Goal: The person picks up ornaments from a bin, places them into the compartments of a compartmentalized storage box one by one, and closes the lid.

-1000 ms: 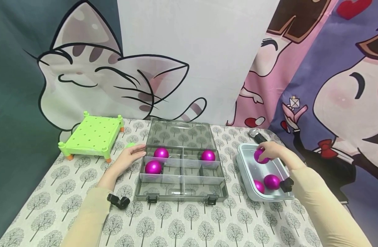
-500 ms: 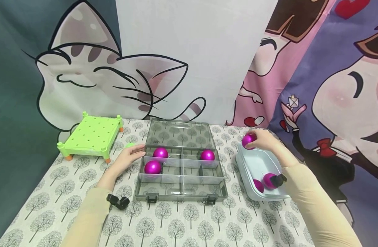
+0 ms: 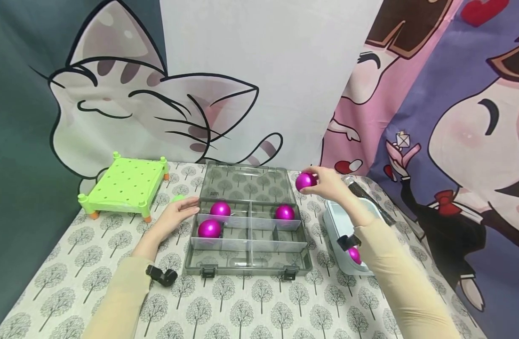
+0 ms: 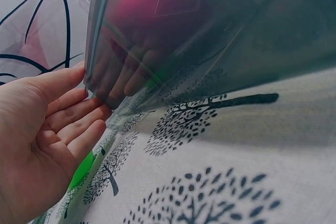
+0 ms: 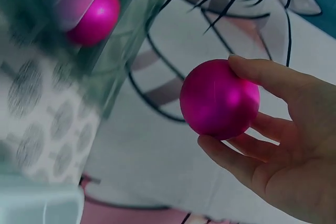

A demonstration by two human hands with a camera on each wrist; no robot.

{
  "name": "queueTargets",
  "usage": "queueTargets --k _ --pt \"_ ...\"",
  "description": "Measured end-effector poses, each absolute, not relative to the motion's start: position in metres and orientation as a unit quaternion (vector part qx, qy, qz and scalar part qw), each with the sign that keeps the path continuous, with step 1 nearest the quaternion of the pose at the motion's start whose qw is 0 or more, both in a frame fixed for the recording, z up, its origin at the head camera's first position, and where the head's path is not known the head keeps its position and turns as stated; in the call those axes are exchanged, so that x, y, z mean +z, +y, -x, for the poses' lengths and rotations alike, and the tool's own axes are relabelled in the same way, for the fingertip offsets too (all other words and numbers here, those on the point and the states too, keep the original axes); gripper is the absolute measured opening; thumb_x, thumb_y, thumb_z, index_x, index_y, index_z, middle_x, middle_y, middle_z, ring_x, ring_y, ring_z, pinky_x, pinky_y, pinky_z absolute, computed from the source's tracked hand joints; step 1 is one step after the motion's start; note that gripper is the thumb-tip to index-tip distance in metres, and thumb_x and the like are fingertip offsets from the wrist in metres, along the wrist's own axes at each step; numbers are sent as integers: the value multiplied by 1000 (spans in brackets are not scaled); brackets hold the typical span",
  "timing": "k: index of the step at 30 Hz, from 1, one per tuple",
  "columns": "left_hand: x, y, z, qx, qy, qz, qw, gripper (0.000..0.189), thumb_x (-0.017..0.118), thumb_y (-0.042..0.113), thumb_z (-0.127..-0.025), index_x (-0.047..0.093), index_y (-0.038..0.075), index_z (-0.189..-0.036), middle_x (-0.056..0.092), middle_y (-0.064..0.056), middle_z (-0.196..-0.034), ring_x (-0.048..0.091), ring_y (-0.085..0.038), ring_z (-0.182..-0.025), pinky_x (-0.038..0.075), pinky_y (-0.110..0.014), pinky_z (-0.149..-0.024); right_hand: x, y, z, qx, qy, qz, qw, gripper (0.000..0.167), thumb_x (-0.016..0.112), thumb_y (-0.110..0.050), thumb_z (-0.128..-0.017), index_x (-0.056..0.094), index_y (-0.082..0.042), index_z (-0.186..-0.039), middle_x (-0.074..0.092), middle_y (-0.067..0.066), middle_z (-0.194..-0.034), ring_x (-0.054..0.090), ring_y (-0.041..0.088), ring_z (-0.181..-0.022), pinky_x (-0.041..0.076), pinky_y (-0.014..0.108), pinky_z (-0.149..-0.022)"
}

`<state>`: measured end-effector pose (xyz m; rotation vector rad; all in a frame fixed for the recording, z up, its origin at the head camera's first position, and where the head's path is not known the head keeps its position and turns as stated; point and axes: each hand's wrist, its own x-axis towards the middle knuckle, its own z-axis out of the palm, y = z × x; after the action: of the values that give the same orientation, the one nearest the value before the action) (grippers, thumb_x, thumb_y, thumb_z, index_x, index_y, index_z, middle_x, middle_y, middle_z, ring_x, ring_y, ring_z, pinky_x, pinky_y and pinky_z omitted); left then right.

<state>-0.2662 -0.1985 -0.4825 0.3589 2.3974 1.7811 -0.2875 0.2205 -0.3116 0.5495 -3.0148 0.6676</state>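
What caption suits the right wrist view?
The right hand holds a magenta ball; another ball sits in the see-through box.

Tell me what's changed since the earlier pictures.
The right hand, already holding a magenta ball, has lifted it out of the pale tub and carried it left toward the divided case. Nothing was let go. The left hand stays at the case's side; the three balls inside haven't moved.

From above, organiser box (image 3: pixel 248 271) has free room in its front comps. (image 3: pixel 219 258); thin dividers (image 3: pixel 229 244) stand btw. rows. L hand (image 3: pixel 174 219) blocks its L side. A free strip of bench (image 3: pixel 323 259) runs btw. box & tub (image 3: pixel 333 230); R sleeve (image 3: pixel 386 259) crosses above tub.
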Motion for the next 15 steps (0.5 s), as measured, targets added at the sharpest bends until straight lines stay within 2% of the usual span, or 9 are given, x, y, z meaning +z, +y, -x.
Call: queueTargets --k 9,15 --pt "-481 -200 266 590 796 -114 70 58 58 22 -98 38 -7 -144 40 -28 -149 42 -45 -135 34 -54 -115 -311 163 289 247 -947 -204 -18 61 82 -18 -76 58 -1 -129 65 20 -124 64 35 -111 53 50 -97" --pt "-480 -200 266 593 794 -111 73 59 59 24 -98 39 -6 -145 40 -28 -149 41 -45 -136 34 -53 -115 -316 131 284 263 -938 -222 -31 64 82 -19 -77 56 -2 -132 65 17 -127 63 32 -113 55 45 -96"
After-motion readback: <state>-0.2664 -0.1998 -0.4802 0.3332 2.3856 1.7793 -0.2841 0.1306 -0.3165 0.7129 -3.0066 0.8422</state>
